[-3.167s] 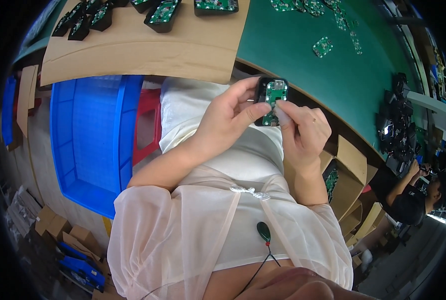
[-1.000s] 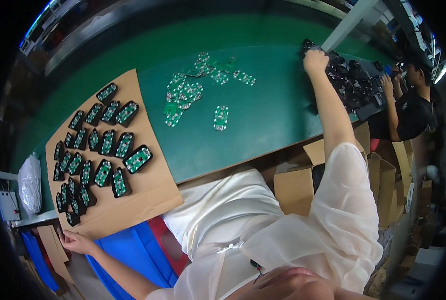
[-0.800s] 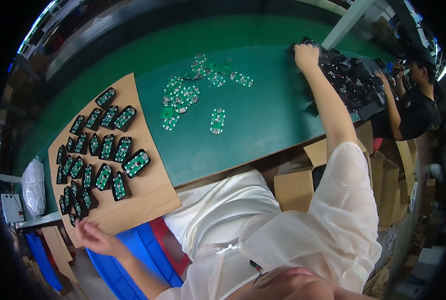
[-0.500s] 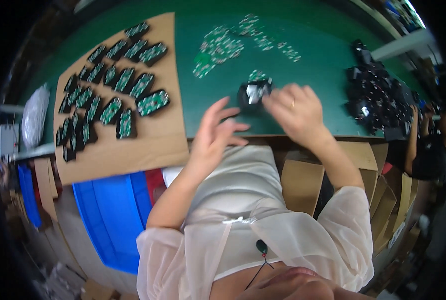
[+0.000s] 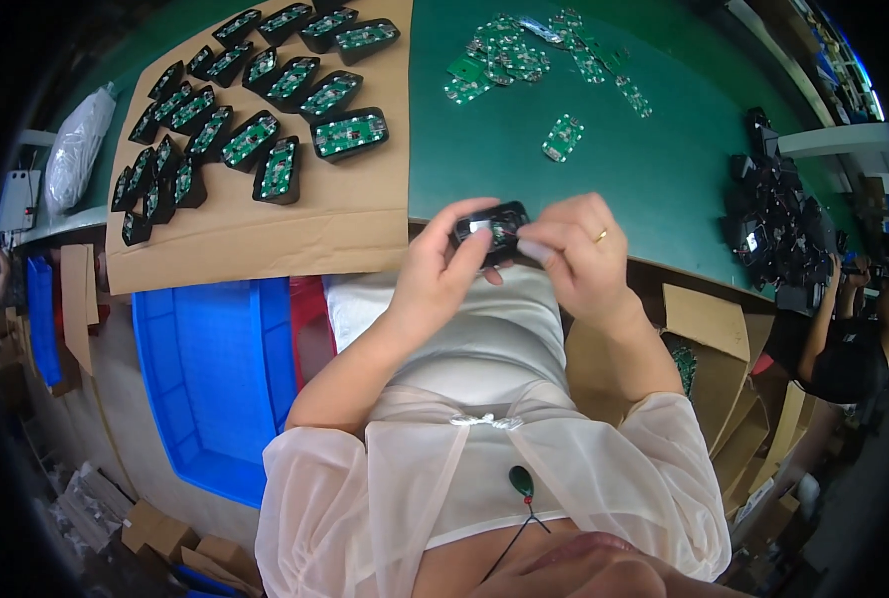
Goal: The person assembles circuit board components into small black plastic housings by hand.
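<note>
Over the table's near edge, my left hand (image 5: 437, 264) grips a black plastic housing (image 5: 505, 221), its thumb laid across the open side. Inside the housing a pale, shiny patch shows; its finer parts are too small to make out. My right hand (image 5: 586, 257), with a ring on one finger, pinches at the housing's right end. Whatever lies between those fingertips is hidden. Beyond both hands a single green circuit board (image 5: 563, 138) lies on the green table (image 5: 484, 169). Farther back is a loose pile of similar boards (image 5: 509, 55).
On the left, several black housings fitted with green boards (image 5: 350, 133) stand in rows on a cardboard sheet (image 5: 265, 239). A heap of black housings (image 5: 763, 219) lies at the right. Below the table are a blue bin (image 5: 205, 379) and cardboard boxes (image 5: 704, 319). Another person (image 5: 853, 344) is at far right.
The housing has come off the table toward me. My left hand, earlier open and apart from it, has closed around it. My right hand stays at its right end. The view has shifted.
</note>
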The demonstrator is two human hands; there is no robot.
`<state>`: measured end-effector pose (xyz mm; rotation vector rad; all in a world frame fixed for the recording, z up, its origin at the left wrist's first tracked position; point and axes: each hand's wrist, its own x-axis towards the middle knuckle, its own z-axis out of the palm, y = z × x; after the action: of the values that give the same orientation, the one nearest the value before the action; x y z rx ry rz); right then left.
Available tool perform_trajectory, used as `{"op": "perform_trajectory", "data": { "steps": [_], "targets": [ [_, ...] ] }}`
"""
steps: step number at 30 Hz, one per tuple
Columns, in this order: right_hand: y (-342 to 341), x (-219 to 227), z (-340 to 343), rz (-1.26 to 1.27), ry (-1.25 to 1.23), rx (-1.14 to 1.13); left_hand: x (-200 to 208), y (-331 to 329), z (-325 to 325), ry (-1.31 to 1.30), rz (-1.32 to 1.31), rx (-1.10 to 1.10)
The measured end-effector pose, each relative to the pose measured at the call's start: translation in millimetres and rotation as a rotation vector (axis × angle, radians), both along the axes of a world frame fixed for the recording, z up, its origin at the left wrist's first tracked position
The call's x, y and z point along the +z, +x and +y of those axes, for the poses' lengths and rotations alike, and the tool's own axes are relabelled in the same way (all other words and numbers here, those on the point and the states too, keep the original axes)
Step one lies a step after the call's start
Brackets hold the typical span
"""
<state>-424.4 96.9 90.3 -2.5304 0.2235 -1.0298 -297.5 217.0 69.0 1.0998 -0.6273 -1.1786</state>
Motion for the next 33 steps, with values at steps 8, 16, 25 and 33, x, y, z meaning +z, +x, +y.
{"op": "perform_trajectory", "data": {
  "steps": [8, 16, 25, 33],
  "targets": [
    [17, 15, -18, 0.021, 0.006, 0.096, -8, 6, 26, 0.09, -0.004, -0.001],
    [4, -2, -101, 0.584, -0.249, -0.236, 5, 10, 49, 0.052, 0.19, -0.216],
    [9, 7, -88, 0.529, -0.013, -0.186, 4, 13, 52, -0.037, 0.109, -0.111],
    [8, 14, -87, 0.656, -0.147, -0.033, 8, 16, 45, -0.046, 0.086, -0.014]
  ]
}}
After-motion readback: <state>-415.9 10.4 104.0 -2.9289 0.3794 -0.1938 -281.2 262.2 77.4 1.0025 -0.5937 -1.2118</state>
